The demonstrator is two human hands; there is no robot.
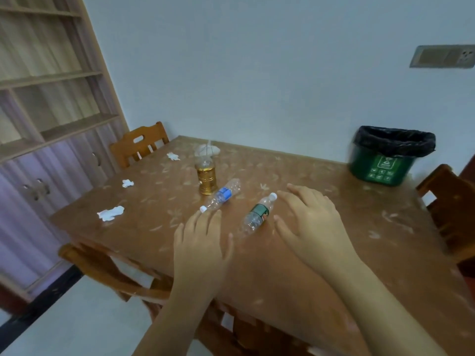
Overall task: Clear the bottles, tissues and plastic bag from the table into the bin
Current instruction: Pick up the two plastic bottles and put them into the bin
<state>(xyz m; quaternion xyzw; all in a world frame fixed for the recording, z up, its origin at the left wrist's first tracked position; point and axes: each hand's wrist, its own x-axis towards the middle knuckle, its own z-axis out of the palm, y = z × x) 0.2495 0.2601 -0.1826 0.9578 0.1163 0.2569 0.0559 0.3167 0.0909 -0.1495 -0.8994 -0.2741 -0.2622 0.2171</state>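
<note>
Two empty clear bottles lie on the brown table point(347, 206): one with a blue label point(222, 195) and one with a green label point(258, 214). A gold-labelled bottle point(206, 177) stands upright behind them, with a crumpled clear plastic bag point(207, 149) just beyond it. Three white tissues lie to the left: near point(111, 213), middle point(127, 183), far point(173, 156). My left hand point(203, 240) hovers open, fingertips by the blue-label bottle's cap. My right hand point(311, 219) is open just right of the green-label bottle. The green bin point(385, 163), lined with a black bag, sits on the table's far right corner.
Wooden chairs stand at the far left point(140, 142), the near left point(102, 268) and the right point(452, 209) of the table. A shelf unit with cupboards point(51, 124) lines the left wall. A wall socket point(442, 56) is at upper right.
</note>
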